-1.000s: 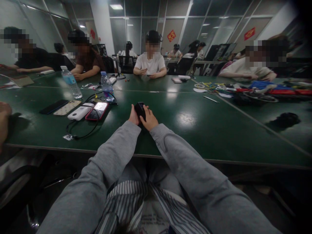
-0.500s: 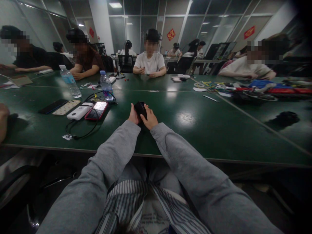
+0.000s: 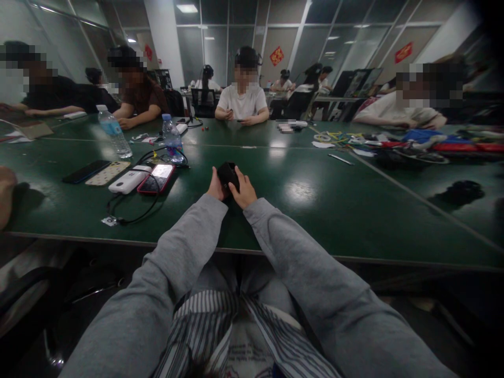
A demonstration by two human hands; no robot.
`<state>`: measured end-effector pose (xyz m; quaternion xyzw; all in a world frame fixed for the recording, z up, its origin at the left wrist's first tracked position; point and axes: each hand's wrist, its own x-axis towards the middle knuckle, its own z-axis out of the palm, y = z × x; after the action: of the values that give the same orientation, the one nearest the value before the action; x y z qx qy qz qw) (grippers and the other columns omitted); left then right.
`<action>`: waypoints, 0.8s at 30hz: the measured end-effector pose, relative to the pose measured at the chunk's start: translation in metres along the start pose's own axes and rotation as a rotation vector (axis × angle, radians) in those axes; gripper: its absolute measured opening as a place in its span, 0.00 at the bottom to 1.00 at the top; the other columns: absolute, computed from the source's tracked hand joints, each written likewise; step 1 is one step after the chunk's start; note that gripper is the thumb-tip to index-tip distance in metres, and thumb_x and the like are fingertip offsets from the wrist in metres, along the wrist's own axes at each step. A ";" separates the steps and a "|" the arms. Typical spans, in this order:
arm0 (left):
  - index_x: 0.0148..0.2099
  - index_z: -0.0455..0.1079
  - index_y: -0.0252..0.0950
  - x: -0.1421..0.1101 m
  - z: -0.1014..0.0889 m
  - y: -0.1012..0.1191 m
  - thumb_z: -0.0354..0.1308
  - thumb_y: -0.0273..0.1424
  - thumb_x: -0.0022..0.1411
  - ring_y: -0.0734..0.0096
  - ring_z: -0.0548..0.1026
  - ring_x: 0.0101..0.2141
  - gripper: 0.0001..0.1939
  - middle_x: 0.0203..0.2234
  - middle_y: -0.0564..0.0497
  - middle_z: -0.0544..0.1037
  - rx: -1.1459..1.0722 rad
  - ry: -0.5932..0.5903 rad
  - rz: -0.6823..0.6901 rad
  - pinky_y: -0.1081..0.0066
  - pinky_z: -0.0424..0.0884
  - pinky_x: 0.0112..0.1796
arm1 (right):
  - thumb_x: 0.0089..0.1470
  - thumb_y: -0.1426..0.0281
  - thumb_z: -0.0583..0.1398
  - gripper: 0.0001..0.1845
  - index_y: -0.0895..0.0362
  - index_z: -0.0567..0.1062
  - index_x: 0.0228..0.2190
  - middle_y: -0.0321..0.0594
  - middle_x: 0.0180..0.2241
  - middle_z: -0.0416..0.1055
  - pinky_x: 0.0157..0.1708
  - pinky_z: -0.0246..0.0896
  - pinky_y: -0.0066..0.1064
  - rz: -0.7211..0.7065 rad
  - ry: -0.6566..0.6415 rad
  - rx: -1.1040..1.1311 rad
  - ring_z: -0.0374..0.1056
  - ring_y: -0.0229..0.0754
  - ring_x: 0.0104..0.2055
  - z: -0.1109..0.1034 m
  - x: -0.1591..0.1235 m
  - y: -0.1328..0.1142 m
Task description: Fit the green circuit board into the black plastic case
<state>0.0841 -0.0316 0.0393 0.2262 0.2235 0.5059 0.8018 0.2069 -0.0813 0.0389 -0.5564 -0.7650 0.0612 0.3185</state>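
Note:
Between my two hands is a small black box-like object, held just above the green table. My left hand grips its left side, thumb up along the edge. My right hand wraps its right side, with the fingers bent over the near face and edge. The top of the object looks hollow or recessed, but its exact kind cannot be made out. Part of its underside is hidden by my fingers.
To the left lie a red-edged phone, a white power bank with a black cable, a patterned phone case and a dark phone. Two water bottles stand behind. Tangled cables and a black object are on the right.
The black object has turned in my hands, so more of its dark near face and its recessed top show. My right fingers have shifted slightly along its right side.

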 end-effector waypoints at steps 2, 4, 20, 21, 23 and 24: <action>0.65 0.65 0.35 0.000 0.001 0.001 0.31 0.61 0.67 0.52 0.75 0.53 0.44 0.49 0.39 0.79 0.024 0.068 -0.009 0.57 0.66 0.58 | 0.66 0.61 0.48 0.38 0.57 0.41 0.70 0.54 0.56 0.65 0.54 0.65 0.44 0.006 0.011 -0.013 0.68 0.51 0.55 -0.001 0.000 0.000; 0.65 0.65 0.36 -0.001 0.002 0.001 0.32 0.62 0.67 0.52 0.75 0.54 0.44 0.49 0.39 0.79 0.046 0.144 -0.015 0.57 0.66 0.58 | 0.66 0.61 0.48 0.37 0.57 0.41 0.70 0.54 0.56 0.64 0.53 0.66 0.44 0.016 0.018 -0.018 0.68 0.51 0.54 -0.002 0.000 0.000; 0.65 0.65 0.36 -0.004 0.007 0.002 0.31 0.60 0.68 0.53 0.75 0.53 0.42 0.50 0.41 0.79 0.003 0.137 -0.003 0.57 0.68 0.55 | 0.66 0.58 0.47 0.37 0.48 0.40 0.70 0.50 0.56 0.65 0.53 0.66 0.51 0.015 0.148 0.051 0.68 0.54 0.53 -0.007 0.006 0.014; 0.64 0.66 0.36 -0.005 0.007 0.003 0.32 0.60 0.68 0.53 0.76 0.52 0.42 0.48 0.41 0.80 0.000 0.134 -0.001 0.57 0.69 0.55 | 0.66 0.57 0.48 0.37 0.48 0.40 0.70 0.50 0.56 0.65 0.53 0.66 0.51 -0.009 0.184 0.075 0.68 0.54 0.53 -0.005 0.007 0.017; 0.63 0.67 0.35 -0.006 0.008 0.003 0.32 0.59 0.69 0.53 0.77 0.50 0.41 0.44 0.42 0.82 -0.011 0.135 0.009 0.58 0.70 0.54 | 0.65 0.55 0.48 0.37 0.49 0.44 0.69 0.50 0.55 0.66 0.52 0.66 0.52 -0.041 0.247 0.113 0.67 0.55 0.54 -0.004 0.010 0.024; 0.62 0.68 0.34 -0.007 0.008 0.003 0.33 0.59 0.69 0.54 0.78 0.49 0.41 0.42 0.42 0.82 -0.020 0.132 0.018 0.58 0.70 0.53 | 0.65 0.55 0.48 0.37 0.49 0.45 0.69 0.51 0.55 0.66 0.52 0.66 0.52 -0.044 0.269 0.119 0.67 0.55 0.55 -0.004 0.012 0.027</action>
<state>0.0844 -0.0377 0.0480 0.1866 0.2688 0.5290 0.7830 0.2290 -0.0614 0.0350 -0.5227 -0.7225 0.0244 0.4519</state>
